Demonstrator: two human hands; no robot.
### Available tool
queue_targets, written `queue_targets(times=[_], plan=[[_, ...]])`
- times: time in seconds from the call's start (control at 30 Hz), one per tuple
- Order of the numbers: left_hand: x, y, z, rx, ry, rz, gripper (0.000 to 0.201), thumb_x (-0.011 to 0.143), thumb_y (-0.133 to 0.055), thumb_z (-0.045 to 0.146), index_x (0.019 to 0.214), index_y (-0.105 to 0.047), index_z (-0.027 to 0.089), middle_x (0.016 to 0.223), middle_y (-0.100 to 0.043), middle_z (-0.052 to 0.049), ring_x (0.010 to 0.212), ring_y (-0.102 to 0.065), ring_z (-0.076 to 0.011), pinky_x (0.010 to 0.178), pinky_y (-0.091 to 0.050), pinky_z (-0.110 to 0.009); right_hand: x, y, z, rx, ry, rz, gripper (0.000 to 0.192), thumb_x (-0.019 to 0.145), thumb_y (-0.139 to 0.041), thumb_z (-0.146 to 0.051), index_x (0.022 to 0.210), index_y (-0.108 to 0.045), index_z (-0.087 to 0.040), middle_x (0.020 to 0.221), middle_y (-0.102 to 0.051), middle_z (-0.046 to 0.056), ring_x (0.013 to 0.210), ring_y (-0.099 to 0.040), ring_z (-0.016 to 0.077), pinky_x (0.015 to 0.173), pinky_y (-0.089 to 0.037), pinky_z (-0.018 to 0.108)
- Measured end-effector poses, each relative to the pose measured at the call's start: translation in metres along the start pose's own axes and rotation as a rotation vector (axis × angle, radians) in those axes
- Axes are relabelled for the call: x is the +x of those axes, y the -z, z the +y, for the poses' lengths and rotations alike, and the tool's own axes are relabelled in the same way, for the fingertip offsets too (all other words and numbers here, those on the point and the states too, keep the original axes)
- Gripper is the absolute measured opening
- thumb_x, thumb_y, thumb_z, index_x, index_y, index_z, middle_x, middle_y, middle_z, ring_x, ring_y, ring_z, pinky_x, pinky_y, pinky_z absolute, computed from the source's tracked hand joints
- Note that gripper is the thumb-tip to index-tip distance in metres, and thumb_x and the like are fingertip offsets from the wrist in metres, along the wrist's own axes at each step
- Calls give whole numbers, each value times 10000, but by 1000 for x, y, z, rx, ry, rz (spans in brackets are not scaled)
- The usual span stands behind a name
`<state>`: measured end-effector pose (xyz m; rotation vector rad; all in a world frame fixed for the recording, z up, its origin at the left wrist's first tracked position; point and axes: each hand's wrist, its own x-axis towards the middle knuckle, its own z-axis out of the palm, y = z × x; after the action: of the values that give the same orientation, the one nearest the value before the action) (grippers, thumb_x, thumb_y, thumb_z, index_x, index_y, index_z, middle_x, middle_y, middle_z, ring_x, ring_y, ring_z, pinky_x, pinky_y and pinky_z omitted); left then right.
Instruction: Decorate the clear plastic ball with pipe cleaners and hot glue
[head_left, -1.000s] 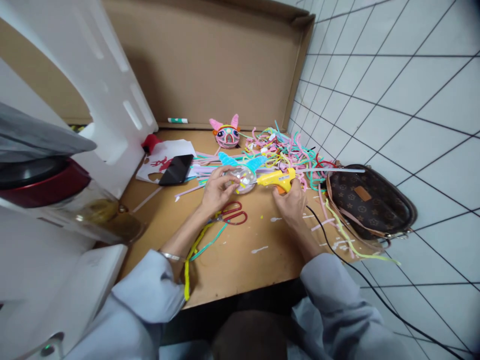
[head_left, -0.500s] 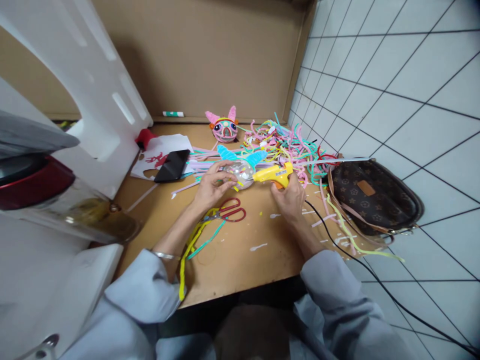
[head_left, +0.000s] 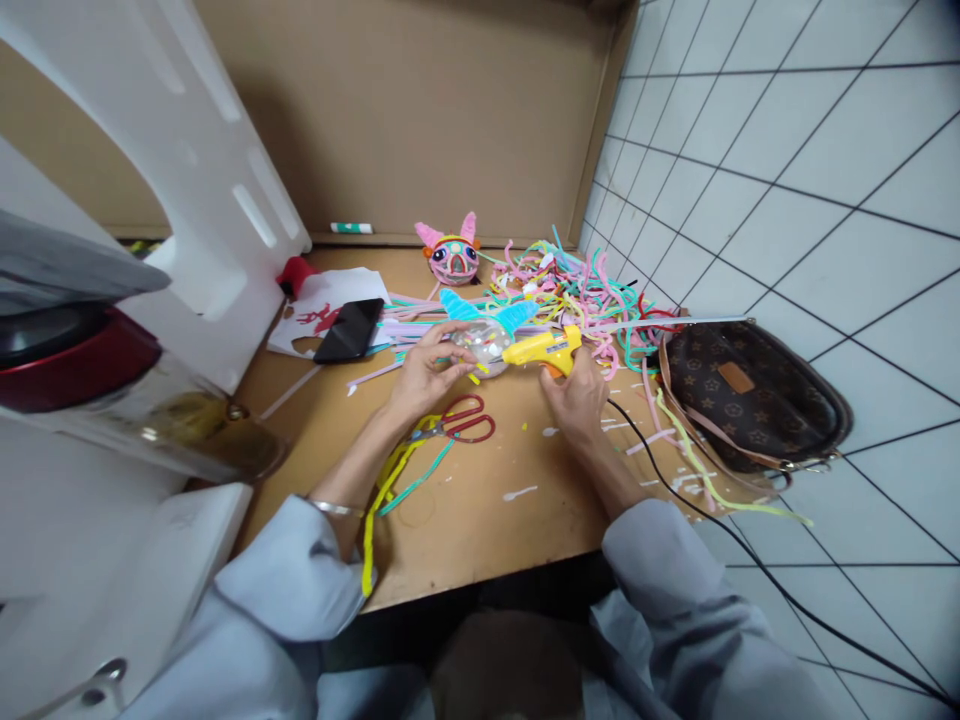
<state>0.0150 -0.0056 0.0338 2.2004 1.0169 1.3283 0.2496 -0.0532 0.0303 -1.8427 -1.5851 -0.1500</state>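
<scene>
My left hand [head_left: 429,375] is closed on a clear, rounded plastic shell [head_left: 489,345] that carries two blue fuzzy ears [head_left: 517,316]. A short yellow piece [head_left: 478,373] shows at its lower edge by my fingertips. In my right hand [head_left: 576,395] is a yellow hot glue gun [head_left: 544,348], its nozzle at the right side of the shell. From the gun's back a long pale glue stick [head_left: 675,322] sticks out. Red-handled scissors [head_left: 469,420] lie below the shell, with yellow [head_left: 370,540] and teal fuzzy stems [head_left: 417,480] beside them.
Behind stands a pink-eared animal head [head_left: 454,260]. A tangle of coloured fuzzy stems [head_left: 577,285] lies at the back right. A phone [head_left: 349,331] rests on white paper at left. A brown handbag [head_left: 757,400] sits right, near the gun's black cable [head_left: 667,485].
The whole view has shifted slightly. The glue gun's nozzle sits a touch further left against the shell; both hands keep their holds.
</scene>
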Motion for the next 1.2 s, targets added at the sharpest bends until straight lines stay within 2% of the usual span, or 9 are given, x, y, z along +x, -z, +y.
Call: queue_targets(times=[0.27,0.43,0.63,0.87,1.0,1.2], plan=[[0,1,5,13,40,-23,239,861,-666,439,835,-749,217,1333,-641,-98,1267,-576,-290,1115,-434,-534,-2,1,1,-2,71,45,325,855,-480,-294,1151,-493,-160,991,-652,159,977,-613,329,817,-474,398],[0,2,10,-13,33,-50,238,852,-662,437,805,-732,215,1355,-642,-92,1282,-575,-285,1122,-435,-525,-1,1,1,-22,85,52,369,867,-497,-297,1205,-488,-150,1032,-653,180,1009,-615,336,830,-479,405],[-1,2,8,-26,27,-52,182,828,-662,370,801,-727,201,1407,-610,-95,1306,-564,-293,1137,-417,-534,0,4,2,-68,89,53,302,873,-505,-308,1140,-527,-169,1000,-661,171,990,-620,329,814,-483,395],[0,-1,5,-25,22,-50,182,827,-658,359,803,-732,194,1398,-610,-103,1298,-570,-299,1139,-415,-532,-2,7,-1,-42,82,49,351,907,-463,-298,1205,-517,-122,1035,-645,197,1030,-613,335,853,-474,407],[0,-2,4,-31,13,-37,159,820,-658,336,792,-724,194,1392,-619,-108,1293,-576,-298,1131,-421,-537,-3,2,2,-44,118,114,328,925,-458,-310,1190,-532,-131,1018,-647,182,1008,-619,319,843,-477,395],[1,-2,7,-55,22,-40,166,809,-662,329,789,-723,177,1391,-623,-125,1280,-590,-295,1128,-421,-519,-1,-9,11,-68,174,298,255,884,-514,-354,1055,-565,-173,875,-656,115,856,-628,284,728,-476,358]])
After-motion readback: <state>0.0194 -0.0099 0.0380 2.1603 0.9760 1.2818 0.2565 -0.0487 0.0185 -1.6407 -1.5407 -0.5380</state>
